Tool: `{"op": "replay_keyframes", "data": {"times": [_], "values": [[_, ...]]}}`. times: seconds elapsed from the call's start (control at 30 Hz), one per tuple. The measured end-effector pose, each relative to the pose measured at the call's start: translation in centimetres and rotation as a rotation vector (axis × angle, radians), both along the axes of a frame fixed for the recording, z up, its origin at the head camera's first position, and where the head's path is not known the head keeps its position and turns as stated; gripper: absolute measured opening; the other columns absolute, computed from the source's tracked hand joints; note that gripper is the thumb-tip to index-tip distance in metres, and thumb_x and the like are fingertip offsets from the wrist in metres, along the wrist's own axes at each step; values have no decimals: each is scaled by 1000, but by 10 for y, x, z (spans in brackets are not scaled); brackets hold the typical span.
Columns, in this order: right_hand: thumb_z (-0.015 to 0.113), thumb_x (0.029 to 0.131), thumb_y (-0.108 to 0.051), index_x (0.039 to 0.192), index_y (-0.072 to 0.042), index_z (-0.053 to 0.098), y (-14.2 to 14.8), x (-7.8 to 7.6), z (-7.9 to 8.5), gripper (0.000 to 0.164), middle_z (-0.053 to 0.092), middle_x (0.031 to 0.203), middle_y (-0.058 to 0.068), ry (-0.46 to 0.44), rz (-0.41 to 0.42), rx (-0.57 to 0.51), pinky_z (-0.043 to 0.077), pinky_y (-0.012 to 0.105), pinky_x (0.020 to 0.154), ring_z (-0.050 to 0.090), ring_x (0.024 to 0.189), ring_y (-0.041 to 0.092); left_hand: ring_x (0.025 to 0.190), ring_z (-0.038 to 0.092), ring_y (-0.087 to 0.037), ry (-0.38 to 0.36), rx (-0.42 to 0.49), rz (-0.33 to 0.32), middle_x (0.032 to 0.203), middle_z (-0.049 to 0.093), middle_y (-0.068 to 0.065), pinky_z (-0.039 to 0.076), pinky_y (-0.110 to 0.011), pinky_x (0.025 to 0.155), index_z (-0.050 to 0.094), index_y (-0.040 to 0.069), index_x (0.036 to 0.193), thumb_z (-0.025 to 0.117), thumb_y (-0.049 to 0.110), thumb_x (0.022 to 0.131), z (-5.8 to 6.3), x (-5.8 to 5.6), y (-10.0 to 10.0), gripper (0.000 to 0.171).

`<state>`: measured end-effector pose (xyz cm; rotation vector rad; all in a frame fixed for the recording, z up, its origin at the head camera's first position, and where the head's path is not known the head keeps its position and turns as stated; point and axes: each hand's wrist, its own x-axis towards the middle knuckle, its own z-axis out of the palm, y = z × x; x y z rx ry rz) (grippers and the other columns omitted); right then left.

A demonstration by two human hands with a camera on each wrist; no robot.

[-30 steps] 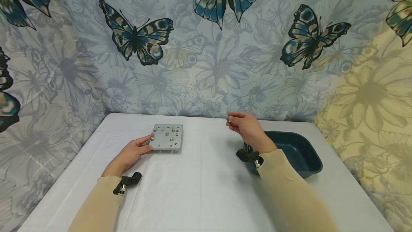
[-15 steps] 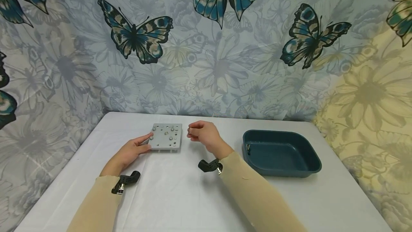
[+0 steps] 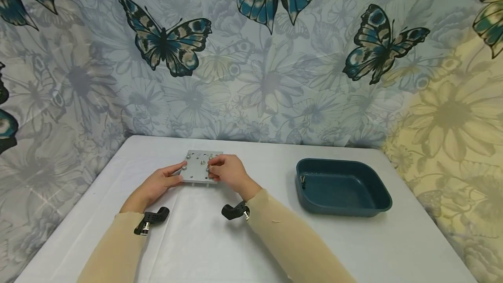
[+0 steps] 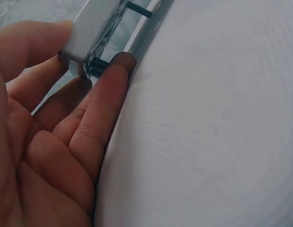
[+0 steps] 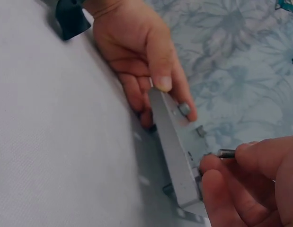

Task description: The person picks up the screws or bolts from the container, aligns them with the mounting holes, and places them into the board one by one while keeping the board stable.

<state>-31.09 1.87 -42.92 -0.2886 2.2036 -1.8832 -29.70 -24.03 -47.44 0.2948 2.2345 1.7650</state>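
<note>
A silver metal plate (image 3: 194, 174) with rows of holes stands slightly raised above the white table, and several bolts sit in it. In the left wrist view, threaded bolt shanks (image 4: 98, 67) stick out beneath the plate. My left hand (image 3: 157, 188) grips the plate's near left edge between thumb and fingers, with some fingers under it. Over the plate's right part, my right hand (image 3: 232, 174) pinches a small bolt (image 5: 226, 153) between thumb and fingertip, its threaded end showing in the right wrist view. Those fingers hide part of the plate's right side.
A dark teal bin (image 3: 346, 210) stands on the right of the table (image 3: 251, 239), with a few small metal pieces (image 3: 302, 181) at its left inside end. Butterfly-patterned cloth (image 3: 271, 99) hangs behind and beside the table.
My right hand has moved left from beside the bin to over the plate, carrying the bolt. My left hand stays at the plate's edge.
</note>
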Motion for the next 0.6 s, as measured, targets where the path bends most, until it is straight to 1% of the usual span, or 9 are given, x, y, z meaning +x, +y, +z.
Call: {"op": "replay_keyframes", "data": {"times": [0.17,0.27,0.5,0.6], "values": [[68,93,-2,106,2,74,-2,0,-3,15,71,86,6,31,28,46,57,26,63,66,72,15,137,40,-36,-10,-6,13,159,24,-21,43,-36,105,33,7,156,62,21,101,1,0,0,65],[69,93,-3,104,-1,75,-2,0,-4,13,70,83,4,45,27,82,57,26,64,65,72,14,136,40,-36,-15,-11,16,159,24,-21,43,-36,105,33,7,156,62,21,101,1,1,0,64],[71,92,-5,104,-3,76,-2,0,-7,13,71,86,0,73,29,147,56,25,65,65,71,12,138,38,-36,-8,0,9,159,23,-22,43,-36,105,33,7,156,62,20,101,1,0,1,64],[71,92,-7,103,-6,77,-2,-1,-7,13,70,89,-3,104,45,204,54,25,65,64,73,11,138,38,-36,-15,-6,13,159,23,-21,42,-39,107,33,8,156,62,21,101,2,0,1,64]]}}
